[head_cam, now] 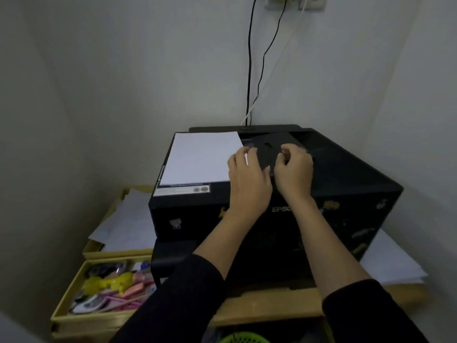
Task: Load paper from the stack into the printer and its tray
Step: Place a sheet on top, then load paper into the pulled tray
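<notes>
A black printer stands on a wooden table against the wall. A stack of white paper lies flat on the left part of its top. My left hand rests on the printer top at the paper's right edge, fingers curled over that edge. Just to the right, my right hand curls its fingers on the black flap of the rear paper support, which lies low. The printer's front tray juts out at the lower left.
Loose white sheets fill a wooden tray left of the printer. Below it an open drawer holds colourful stationery. More paper lies on the table at the right. Cables hang down the wall behind. A green basket sits below.
</notes>
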Tool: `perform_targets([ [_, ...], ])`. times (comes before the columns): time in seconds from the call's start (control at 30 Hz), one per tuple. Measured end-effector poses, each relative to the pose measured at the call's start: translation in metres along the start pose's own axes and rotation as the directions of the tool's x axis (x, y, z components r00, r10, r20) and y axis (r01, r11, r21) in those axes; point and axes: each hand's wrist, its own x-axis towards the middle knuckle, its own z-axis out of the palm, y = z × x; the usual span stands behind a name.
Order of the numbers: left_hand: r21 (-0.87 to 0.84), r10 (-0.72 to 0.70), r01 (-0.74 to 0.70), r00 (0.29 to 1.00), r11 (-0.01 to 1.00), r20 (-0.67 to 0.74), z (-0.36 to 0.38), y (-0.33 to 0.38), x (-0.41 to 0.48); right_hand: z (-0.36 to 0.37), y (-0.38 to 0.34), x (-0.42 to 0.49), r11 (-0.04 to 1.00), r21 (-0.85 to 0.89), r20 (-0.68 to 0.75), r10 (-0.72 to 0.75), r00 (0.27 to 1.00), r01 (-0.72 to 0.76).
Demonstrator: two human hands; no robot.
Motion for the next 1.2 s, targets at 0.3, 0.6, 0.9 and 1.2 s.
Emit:
perform_targets([
  [0.3,0.035,0.094,-0.093,0.995,0.995,-0.032,0.055,-0.013,-0.153,-0.031,0.084,-0.13,0.997,-0.03,-0.24,-0.079,0.968,0.074],
  [0.6,-0.086,-0.829,0.968,0.245,0.234,0.504,0.1,-0.064,-0.2,0.002,0.162,-0.192,0.623,-0.02,0.209,0.767,0.606,-0.782],
  [0.9,-0.34,-0.607,0.85,0.03,-0.403,0.794,0.119,-0.093,-0.189,0.028,0.189,-0.195,-0.111,0.289,0.635,0.765,0.104,-0.951],
  [1.2,-0.451,-0.626,0.8,0.124,-0.397,0.77,0.154,-0.127,-0.218,0.04,0.192,-0.196,-0.312,0.467,0.671,0.734,0.102,-0.827],
])
